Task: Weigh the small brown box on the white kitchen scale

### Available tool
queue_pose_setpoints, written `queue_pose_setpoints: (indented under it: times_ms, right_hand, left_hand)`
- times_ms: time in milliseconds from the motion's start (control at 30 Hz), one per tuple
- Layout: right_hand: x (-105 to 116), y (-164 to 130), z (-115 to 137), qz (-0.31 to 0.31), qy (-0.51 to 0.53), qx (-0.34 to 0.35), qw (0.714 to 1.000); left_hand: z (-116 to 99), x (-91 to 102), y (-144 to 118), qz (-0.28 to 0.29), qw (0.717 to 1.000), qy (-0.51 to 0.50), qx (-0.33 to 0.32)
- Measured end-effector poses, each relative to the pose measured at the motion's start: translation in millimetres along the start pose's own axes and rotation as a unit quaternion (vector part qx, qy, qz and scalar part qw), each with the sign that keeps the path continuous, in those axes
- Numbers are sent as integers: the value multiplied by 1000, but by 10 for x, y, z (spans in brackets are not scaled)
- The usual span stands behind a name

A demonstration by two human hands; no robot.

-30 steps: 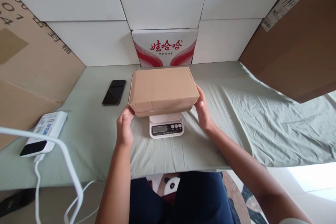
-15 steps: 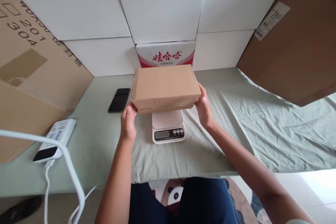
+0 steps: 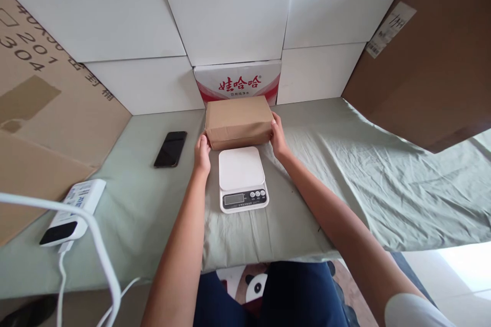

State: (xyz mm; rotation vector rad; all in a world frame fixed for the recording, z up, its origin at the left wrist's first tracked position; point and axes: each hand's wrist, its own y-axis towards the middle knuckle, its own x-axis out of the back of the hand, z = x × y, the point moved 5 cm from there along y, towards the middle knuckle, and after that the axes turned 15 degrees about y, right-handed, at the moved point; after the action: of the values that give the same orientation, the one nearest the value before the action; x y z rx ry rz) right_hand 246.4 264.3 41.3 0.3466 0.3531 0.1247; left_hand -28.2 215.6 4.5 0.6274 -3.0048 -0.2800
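Note:
A brown cardboard box is gripped at its two ends between my hands, just behind the scale. My left hand presses on its left end, with the thumb on the near corner. On the right end, my right hand is closed round the side, its other fingers partly hidden behind. A white kitchen scale lies in front of the box, its plate bare and its small display blank. Whether the box's underside touches the cloth cannot be made out.
A black phone lies left of the scale. Further left sit a white power bank and its white cable. A printed box stands at the back. Large cartons flank the green cloth, the right carton overhanging it.
The cardboard box has moved back and down, away from above the scale, with both hands still on it. The scale's whole plate now shows.

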Motion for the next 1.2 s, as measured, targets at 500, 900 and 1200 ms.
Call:
queue_pose_setpoints:
  times_ms: [500,900,1200]
  right_hand:
    - [737,193,-61,-151,26,-68,986]
    - [724,124,-155,-124,-20,-59,990]
    - [708,111,-152,-109,-22,-55,992]
  left_hand:
    - [-204,611,101,-93,996,-9,13]
    - [-142,546,120,-87,996,-7,33]
    - [-121,505,128,-75,997,1,29]
